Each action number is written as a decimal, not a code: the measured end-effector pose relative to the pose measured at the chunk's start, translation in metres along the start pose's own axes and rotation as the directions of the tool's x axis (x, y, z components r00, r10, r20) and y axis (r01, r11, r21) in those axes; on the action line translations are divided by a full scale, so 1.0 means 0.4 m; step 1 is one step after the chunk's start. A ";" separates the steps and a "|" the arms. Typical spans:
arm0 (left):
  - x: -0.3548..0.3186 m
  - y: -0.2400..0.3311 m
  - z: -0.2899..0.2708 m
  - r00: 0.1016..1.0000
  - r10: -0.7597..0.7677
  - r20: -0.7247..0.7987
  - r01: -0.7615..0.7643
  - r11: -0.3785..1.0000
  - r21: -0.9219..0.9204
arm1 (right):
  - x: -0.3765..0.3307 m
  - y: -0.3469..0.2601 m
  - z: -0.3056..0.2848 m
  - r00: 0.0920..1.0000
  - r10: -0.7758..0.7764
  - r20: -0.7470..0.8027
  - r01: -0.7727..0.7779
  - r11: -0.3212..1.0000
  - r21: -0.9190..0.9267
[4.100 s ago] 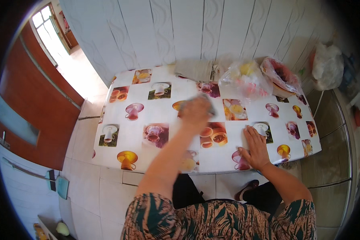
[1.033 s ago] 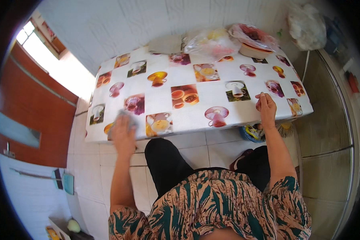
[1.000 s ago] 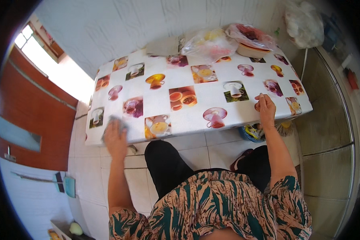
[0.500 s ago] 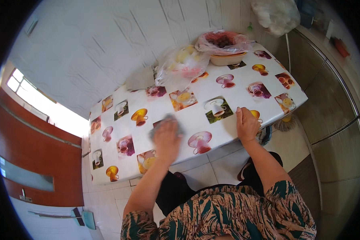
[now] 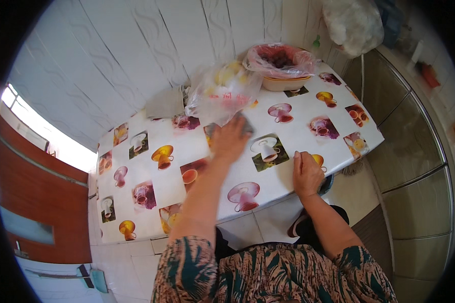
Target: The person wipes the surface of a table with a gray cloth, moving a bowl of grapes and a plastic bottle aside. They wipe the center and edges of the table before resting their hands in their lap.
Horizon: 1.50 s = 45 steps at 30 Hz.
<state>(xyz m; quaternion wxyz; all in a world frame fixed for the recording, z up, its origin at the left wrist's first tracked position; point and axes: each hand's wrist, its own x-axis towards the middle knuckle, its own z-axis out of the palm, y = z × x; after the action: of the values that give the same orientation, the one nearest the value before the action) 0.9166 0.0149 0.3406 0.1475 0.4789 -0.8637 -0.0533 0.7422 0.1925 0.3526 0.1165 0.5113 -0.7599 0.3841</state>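
One crumpled grey cloth (image 5: pixel 246 129): gripped under the person's palm-down left hand (image 5: pixel 230 140), on the white, cup-printed desk (image 5: pixel 301 134), near a clear, filled plastic bag (image 5: pixel 226 91). Right hand (image 5: pixel 308 174): curled closed, near the front edge.

From the person's head, the left of 2 fisheye cameras looks down and forward over the worktop (image 5: pixel 298 130), near enough that the wearer's patterned top (image 5: pixel 288 278) shows at the lower edge. The view (its straight lines bowing toward a dark rim) reaches the wall (image 5: pixel 116 55) beyond.
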 end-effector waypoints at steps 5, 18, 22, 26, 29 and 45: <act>-0.201 -0.435 -0.119 0.955 -0.223 -0.195 0.262 0.944 0.201 | 0.002 0.000 0.012 0.999 -0.027 -0.042 0.028 0.999 0.022; -0.834 -0.766 -0.336 0.330 -0.914 -0.236 0.911 0.243 0.333 | -0.006 -0.002 0.024 1.000 -0.013 -0.015 0.013 1.000 0.011; -0.768 -0.678 -0.262 0.730 -0.625 -0.278 0.683 0.681 0.264 | -0.008 0.002 0.024 1.000 -0.024 -0.001 0.024 0.999 0.030; -0.563 -0.373 -0.239 0.958 -0.257 -0.125 0.276 0.945 0.174 | -0.009 0.019 0.024 1.000 -0.011 0.004 0.011 1.000 0.015; -0.465 -0.371 -0.247 0.985 -0.162 -0.055 0.168 0.977 0.128 | -0.006 0.018 0.020 0.999 -0.019 0.045 0.018 1.000 0.009; -0.166 -0.909 -0.247 0.807 -0.530 -0.259 0.582 0.788 0.202 | -0.020 0.047 0.032 0.991 0.065 0.116 -0.079 0.989 0.122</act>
<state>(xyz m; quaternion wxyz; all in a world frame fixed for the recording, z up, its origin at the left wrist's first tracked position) 1.2748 -0.1191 0.3364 0.1391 0.7312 -0.6642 0.0698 0.7323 0.1923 0.3306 0.0272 0.5104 -0.7575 0.4061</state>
